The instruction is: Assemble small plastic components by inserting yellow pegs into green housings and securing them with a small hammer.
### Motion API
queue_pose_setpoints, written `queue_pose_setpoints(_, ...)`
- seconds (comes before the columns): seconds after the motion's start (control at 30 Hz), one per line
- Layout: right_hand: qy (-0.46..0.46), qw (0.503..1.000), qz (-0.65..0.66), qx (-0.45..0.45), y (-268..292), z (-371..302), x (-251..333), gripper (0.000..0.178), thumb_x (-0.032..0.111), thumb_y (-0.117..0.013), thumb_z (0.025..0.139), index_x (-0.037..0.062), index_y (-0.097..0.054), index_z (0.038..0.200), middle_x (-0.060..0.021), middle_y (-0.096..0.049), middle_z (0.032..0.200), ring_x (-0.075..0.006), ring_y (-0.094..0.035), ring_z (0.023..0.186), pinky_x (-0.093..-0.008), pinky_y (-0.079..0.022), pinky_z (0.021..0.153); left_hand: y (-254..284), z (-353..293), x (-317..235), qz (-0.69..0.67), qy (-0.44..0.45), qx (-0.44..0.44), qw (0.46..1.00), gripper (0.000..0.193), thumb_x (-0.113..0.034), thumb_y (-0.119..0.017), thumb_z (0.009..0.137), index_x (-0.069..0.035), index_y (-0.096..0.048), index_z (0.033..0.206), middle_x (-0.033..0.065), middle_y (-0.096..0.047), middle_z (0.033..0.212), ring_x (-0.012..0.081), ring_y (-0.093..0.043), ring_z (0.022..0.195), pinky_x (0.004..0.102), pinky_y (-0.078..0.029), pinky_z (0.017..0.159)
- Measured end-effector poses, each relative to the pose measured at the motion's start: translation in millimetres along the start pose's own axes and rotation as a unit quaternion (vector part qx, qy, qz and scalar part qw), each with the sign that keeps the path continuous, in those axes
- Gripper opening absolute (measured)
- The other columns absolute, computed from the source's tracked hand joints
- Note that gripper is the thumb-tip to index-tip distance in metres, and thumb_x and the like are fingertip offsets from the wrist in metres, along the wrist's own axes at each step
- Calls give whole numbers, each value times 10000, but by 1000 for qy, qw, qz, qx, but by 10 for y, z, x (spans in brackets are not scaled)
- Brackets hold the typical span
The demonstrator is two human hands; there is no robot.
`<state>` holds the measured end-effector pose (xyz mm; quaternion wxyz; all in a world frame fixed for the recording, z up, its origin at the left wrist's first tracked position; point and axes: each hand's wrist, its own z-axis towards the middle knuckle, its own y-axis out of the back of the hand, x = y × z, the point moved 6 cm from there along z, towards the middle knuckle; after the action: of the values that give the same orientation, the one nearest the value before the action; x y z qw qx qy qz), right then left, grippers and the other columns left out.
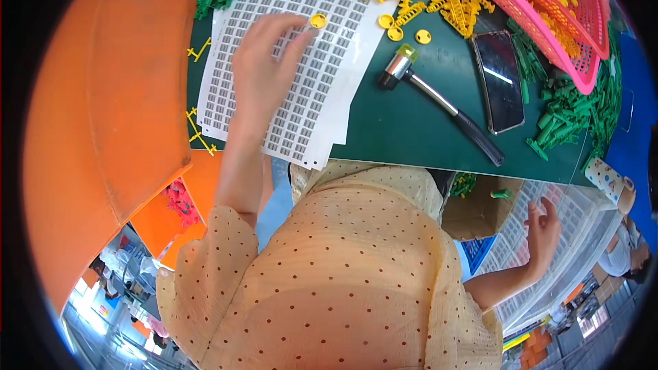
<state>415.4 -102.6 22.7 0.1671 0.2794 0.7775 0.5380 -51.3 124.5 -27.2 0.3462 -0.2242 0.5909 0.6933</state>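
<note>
Left hand (264, 62) pinches a yellow disc (317, 21), upper center; green bench (391, 130) shows between printed sheets (322, 85) and hammer (476, 133); right hand (543, 238), fingers parted, hangs beyond its edge, lower right.

You have bright, fairly even light over the table (425, 133). A white streak of glare crosses the phone (499, 82), and the metal of the hammer (439, 98) gleams. Your paper sheets (308, 89) look bright but hold their print. Near left, the background (92, 318) burns out in white patches. Fisheye distortion bows the orange panel (113, 96) at left, and black fills the corners.
</note>
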Motion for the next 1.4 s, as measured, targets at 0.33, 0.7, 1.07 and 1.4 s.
queue_pose_setpoints(0.33,130,977,153,-73,67,303,1084,305,219,-595,939,62,-613,1200,-42,-636,813,-71,-548,721,-232,-399,592,299,591,536,367,-88,-153,914,272,-247,-706,806,-105,-654,1032,47,-628,996,276,-532,995,410,-409,850)
queue_pose_setpoints(0.7,501,823,200,-176,-167,535,3004,205,99,-653,850,51,-636,1049,-101,-620,952,-259,-604,851,-324,-490,754,489,381,229,278,-136,-143,940,159,-222,-676,839,-102,-679,944,46,-646,967,262,-585,860,377,-457,750)
queue_pose_setpoints(1.07,506,836,139,-162,-406,727,3210,195,66,-639,831,78,-643,1025,-97,-570,888,-287,-584,853,-377,-472,743,19,-418,-274,-114,-15,43,992,309,-8,-710,783,-76,-665,1081,40,-660,908,135,-578,727,268,-486,670)
queue_pose_setpoints(1.4,493,831,213,-147,-342,699,3114,163,95,-674,831,50,-655,987,-78,-625,850,-210,-608,763,-317,-475,674,-73,-443,-102,-35,-27,14,999,190,-39,-739,751,-55,-653,920,49,-616,892,191,-604,797,295,-491,683)
